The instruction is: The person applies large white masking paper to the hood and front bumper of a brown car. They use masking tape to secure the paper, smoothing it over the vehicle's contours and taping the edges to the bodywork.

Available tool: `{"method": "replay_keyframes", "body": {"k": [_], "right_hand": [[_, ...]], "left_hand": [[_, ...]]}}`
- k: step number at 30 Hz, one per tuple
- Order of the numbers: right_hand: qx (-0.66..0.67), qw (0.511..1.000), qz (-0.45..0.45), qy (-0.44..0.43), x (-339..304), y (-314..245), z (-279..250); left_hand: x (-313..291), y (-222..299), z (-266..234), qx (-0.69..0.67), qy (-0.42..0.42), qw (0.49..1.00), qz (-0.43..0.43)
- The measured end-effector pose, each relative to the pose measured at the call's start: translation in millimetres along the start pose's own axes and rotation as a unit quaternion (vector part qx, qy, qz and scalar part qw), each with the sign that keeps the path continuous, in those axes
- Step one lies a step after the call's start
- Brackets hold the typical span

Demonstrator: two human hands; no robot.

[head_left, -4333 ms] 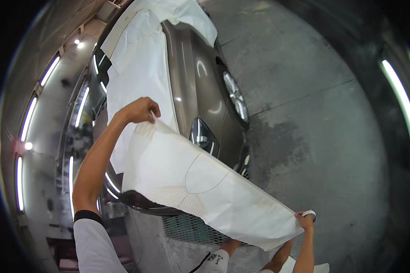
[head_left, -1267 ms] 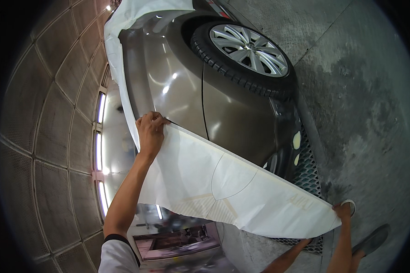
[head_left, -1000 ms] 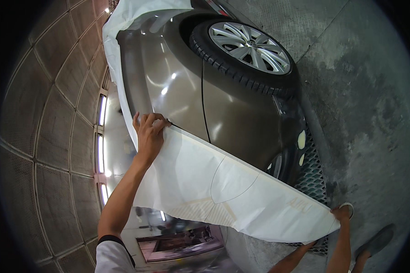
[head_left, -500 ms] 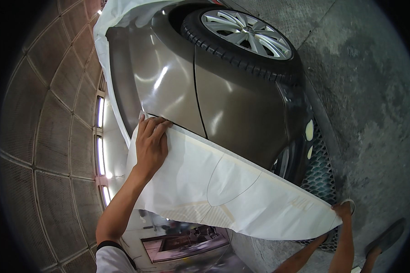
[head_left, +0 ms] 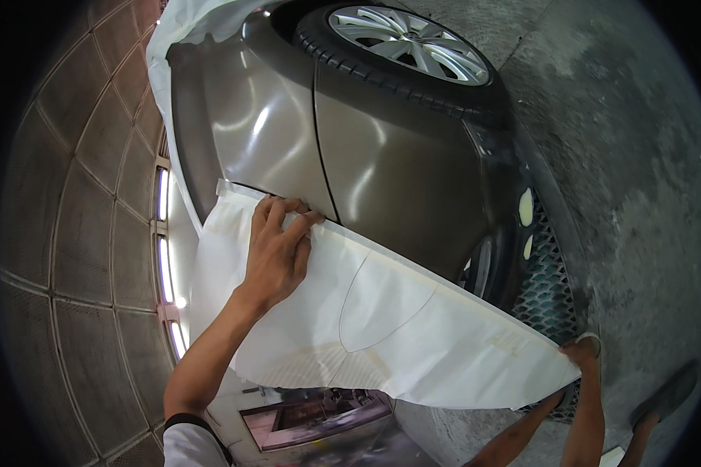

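Observation:
A broad sheet of white masking paper [head_left: 413, 327] hangs along a brown car body panel [head_left: 397, 183], its taped upper edge sloping down to the right. My left hand [head_left: 280, 249] is at that edge near its left end, fingers bent and closed on the paper against the panel. At the far right end of the sheet, my right hand [head_left: 580, 352] grips the paper's corner. A pale ring, seemingly a roll of tape [head_left: 592, 339], sits by the right hand, partly hidden by it. Faint curved lines run across the paper.
Above the panel is a wheel [head_left: 413, 43] with silver spokes. White sheeting [head_left: 160, 78] covers the car's left side. Lit tubes [head_left: 163, 194] line a panelled wall [head_left: 86, 210]. Metal grating [head_left: 549, 288] and concrete floor [head_left: 639, 194] lie right. A sandalled foot [head_left: 666, 397] stands lower right.
My left hand has slid right along the paper's upper edge, leaving the left corner lying on the panel. The right hand still holds its end. The whole view has shifted slightly.

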State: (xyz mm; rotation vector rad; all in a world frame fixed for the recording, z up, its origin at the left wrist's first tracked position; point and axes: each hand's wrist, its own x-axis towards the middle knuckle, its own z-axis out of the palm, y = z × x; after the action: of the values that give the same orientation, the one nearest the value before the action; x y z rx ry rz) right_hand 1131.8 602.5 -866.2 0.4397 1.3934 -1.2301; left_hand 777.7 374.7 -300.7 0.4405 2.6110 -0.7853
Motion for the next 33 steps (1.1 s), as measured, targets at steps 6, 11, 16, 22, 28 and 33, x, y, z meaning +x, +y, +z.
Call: {"method": "replay_keyframes", "body": {"k": [6,11,16,22,28,33], "right_hand": [[0.024,0.999,0.023,-0.039,-5,5,8],[-0.059,0.972,0.118,-0.195,-14,11,27],[-0.039,0.971,0.149,-0.183,-44,37,70],[-0.005,0.974,0.167,-0.151,-99,57,96],[0.031,0.984,0.146,-0.095,-152,46,89],[0.015,0.996,0.084,0.031,-225,39,25]], "left_hand": [[1,10,4,-0.001,-0.036,0.999,0.025],[1,18,7,0.016,-0.045,0.998,0.031],[7,24,5,0.026,-0.053,0.998,0.037],[1,22,7,0.026,-0.004,0.997,0.074],[-3,12,10,0.004,0.013,0.994,0.107],[-1,13,12,0.024,0.043,0.993,0.111]]}}
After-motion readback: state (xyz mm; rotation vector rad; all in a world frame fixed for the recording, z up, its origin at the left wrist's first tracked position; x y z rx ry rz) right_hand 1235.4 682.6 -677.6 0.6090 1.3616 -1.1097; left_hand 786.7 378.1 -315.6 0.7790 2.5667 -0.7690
